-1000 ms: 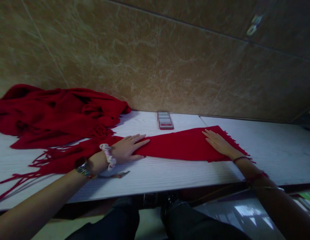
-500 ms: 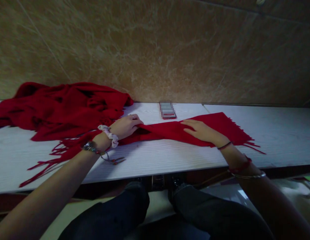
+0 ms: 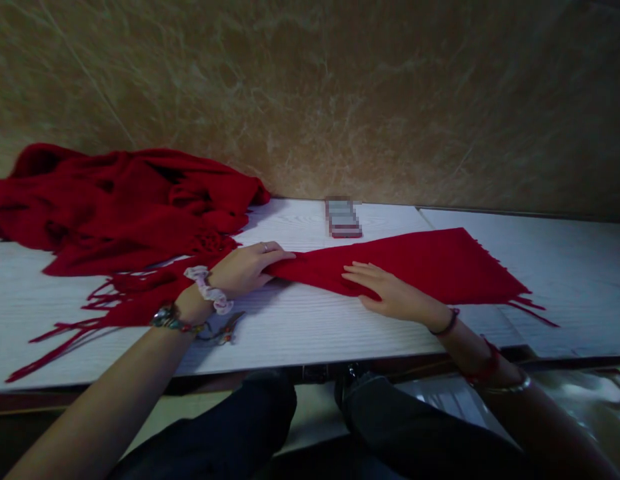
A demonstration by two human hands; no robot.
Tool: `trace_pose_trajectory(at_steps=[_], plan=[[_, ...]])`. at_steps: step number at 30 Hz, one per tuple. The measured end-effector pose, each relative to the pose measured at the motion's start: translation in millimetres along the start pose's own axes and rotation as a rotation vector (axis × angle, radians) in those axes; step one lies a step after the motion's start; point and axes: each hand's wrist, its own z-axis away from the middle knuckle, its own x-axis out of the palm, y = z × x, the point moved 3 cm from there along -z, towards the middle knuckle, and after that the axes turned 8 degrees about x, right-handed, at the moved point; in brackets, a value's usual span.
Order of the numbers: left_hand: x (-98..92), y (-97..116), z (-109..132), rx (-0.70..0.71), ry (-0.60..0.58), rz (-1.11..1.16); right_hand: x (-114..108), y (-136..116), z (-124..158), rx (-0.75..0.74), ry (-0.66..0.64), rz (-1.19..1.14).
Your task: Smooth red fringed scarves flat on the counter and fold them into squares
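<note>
A red fringed scarf (image 3: 430,263) lies lengthwise on the white surface, with tassels at both ends. It narrows to a gathered waist under my left hand (image 3: 247,268), whose fingers are closed around the cloth there. To the right of the waist the fabric spreads out fairly smooth. My right hand (image 3: 387,293) rests on the near edge of that wider part, fingers stretched out and palm down. Part of the scarf's left half is hidden behind my left hand and wrist.
A crumpled heap of red cloth (image 3: 135,200) sits at the back left against the brown marbled wall (image 3: 310,100). Near the wall lies a small flat item with a red edge (image 3: 344,219), its face blurred. The white wood-grain surface (image 3: 300,333) ends just above my legs.
My right hand has slid left and toward me over the scarf. The right part of the cloth now lies wider and flatter. My left hand still grips the narrow middle. The view has shifted slightly.
</note>
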Motion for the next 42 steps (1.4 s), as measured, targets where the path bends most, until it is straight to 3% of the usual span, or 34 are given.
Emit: trace_pose_trajectory(at_steps=[3, 7, 13, 16, 18, 19, 24, 27, 31, 34, 39, 42], plan=[[-1.4, 0, 1, -0.038, 0.070, -0.002, 3, 1, 5, 0.018, 0.141, 0.047], [-7.5, -1, -2, -0.004, 0.067, 0.076, -5, 3, 9, 0.063, 0.301, 0.094], [-61.2, -19, -40, 0.070, -0.096, 0.261, -59, 20, -1, 0.157, 0.528, 0.107], [-76.3, -27, -70, -0.054, -0.072, -0.025, -80, 36, -12, 0.165, 0.623, 0.165], [-70.2, -21, -83, -0.120, -0.002, -0.320, -79, 46, -16, 0.186, 0.627, 0.177], [-61.6, -14, -85, -0.150, 0.030, -0.360, -74, 50, -18, 0.194, 0.595, 0.170], [0.2, 30, -67, -0.056, -0.027, -0.336, -41, 51, -16, 0.149, 0.289, 0.115], [18.7, 37, -53, -0.036, -0.068, -0.286, -36, 39, -10, 0.090, 0.280, 0.093], [20.6, 24, -54, 0.057, -0.046, -0.298, -34, 17, 2, -0.023, 0.327, 0.140], [18.9, 10, -60, 0.072, 0.022, -0.211, -25, 9, 13, -0.063, 0.259, 0.214], [11.6, 6, -55, -0.005, 0.178, -0.016, -11, 14, 17, -0.036, 0.264, 0.266], [7.5, 12, -46, -0.032, 0.123, -0.049, -12, 21, 16, 0.035, 0.334, 0.170]])
